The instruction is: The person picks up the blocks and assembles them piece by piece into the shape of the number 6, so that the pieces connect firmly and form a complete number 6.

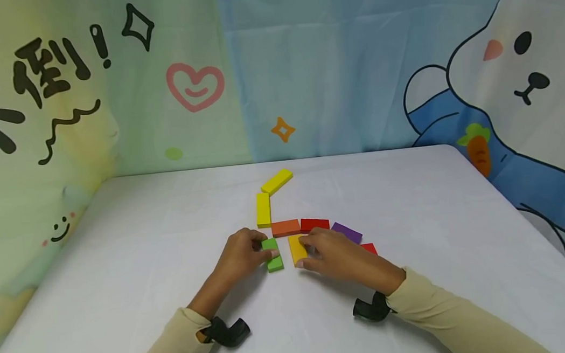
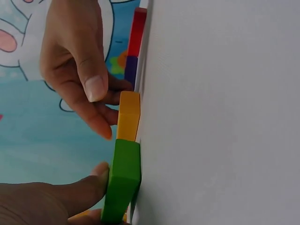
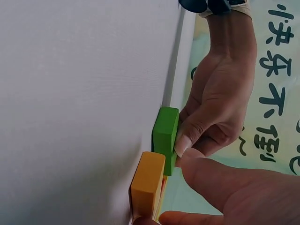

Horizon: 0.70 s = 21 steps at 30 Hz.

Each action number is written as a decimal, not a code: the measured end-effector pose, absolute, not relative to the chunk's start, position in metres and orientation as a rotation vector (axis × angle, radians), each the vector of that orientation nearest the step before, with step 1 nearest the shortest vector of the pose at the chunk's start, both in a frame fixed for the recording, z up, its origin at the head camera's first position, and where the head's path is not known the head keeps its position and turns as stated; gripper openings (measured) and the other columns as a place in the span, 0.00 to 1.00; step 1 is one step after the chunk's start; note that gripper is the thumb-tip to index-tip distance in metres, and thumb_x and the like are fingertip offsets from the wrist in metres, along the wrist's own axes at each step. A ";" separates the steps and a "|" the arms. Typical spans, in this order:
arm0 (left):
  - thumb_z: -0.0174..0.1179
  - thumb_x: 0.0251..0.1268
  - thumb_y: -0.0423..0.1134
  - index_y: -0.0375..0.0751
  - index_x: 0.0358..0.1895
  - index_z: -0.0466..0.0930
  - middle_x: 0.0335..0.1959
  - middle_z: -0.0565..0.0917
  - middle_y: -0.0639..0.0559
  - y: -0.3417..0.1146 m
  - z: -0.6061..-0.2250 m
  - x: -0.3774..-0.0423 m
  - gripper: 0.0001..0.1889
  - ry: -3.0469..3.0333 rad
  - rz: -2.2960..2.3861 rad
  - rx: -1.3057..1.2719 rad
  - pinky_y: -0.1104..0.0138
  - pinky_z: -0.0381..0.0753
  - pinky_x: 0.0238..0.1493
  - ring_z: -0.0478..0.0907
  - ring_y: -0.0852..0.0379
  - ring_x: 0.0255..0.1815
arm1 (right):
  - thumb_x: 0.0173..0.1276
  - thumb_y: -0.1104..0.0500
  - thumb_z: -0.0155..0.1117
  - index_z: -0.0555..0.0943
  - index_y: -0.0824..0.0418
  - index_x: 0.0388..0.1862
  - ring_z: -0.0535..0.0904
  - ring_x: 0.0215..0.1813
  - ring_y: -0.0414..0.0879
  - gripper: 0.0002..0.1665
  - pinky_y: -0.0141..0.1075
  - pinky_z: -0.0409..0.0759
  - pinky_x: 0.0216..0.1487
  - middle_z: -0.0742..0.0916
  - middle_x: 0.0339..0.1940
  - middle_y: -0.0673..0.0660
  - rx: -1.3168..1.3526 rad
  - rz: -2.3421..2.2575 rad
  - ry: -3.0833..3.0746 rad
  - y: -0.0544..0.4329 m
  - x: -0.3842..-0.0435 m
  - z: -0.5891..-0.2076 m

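My left hand (image 1: pixel 242 252) pinches a green rectangular block (image 1: pixel 272 258), its thumb lying over the top in the head view. Just to the right lies a yellow-orange block (image 1: pixel 295 249). Over that block's right side hovers my right hand (image 1: pixel 333 253), fingers loosely bent. In the right wrist view its thumb stands away from the yellow-orange block (image 3: pixel 148 183), while a fingertip reaches the block's lower end. Beyond the hands, an orange block (image 1: pixel 285 228) and a red block (image 1: pixel 315 224) lie end to end.
Two yellow blocks (image 1: pixel 263 210) lead away from the orange one, the farther one slanted. A purple block (image 1: pixel 347 232) continues the row rightward, and another red block (image 1: pixel 369 248) shows partly behind the right hand. Behind the white table (image 1: pixel 122 251) hangs a printed cloth (image 1: pixel 324 66).
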<state>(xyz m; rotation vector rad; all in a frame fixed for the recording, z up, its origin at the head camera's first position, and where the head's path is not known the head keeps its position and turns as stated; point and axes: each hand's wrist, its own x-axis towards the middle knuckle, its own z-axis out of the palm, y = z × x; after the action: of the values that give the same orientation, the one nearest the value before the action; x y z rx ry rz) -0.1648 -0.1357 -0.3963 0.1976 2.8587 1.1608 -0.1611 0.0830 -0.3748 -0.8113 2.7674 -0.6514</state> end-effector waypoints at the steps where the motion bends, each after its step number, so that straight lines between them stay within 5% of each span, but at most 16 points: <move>1: 0.74 0.52 0.38 0.31 0.45 0.84 0.33 0.78 0.49 -0.135 -0.397 -0.164 0.19 2.861 1.188 0.190 0.66 0.78 0.36 0.75 0.55 0.35 | 0.62 0.50 0.71 0.78 0.66 0.61 0.76 0.46 0.46 0.32 0.40 0.79 0.51 0.83 0.47 0.55 -0.815 -0.650 2.770 0.083 -0.161 -0.375; 15: 0.67 0.60 0.32 0.34 0.44 0.87 0.41 0.86 0.45 -0.141 -0.400 -0.170 0.10 2.734 1.516 0.011 0.67 0.80 0.33 0.82 0.55 0.36 | 0.63 0.44 0.70 0.75 0.50 0.68 0.72 0.45 0.44 0.35 0.33 0.75 0.39 0.78 0.47 0.55 -0.841 -0.564 2.801 0.079 -0.160 -0.381; 21: 0.67 0.60 0.32 0.35 0.43 0.87 0.38 0.86 0.47 -0.141 -0.398 -0.172 0.09 2.736 1.518 0.006 0.67 0.79 0.31 0.81 0.55 0.35 | 0.63 0.46 0.71 0.78 0.52 0.65 0.72 0.48 0.47 0.32 0.35 0.75 0.43 0.78 0.50 0.56 -0.873 -0.543 2.813 0.079 -0.160 -0.383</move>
<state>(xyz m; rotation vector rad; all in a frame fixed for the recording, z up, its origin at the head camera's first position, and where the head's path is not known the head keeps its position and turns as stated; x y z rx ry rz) -0.1722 -0.1405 -0.3981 0.0063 2.7360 1.5178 -0.1600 0.0786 -0.3829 -0.8733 2.8126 -0.5433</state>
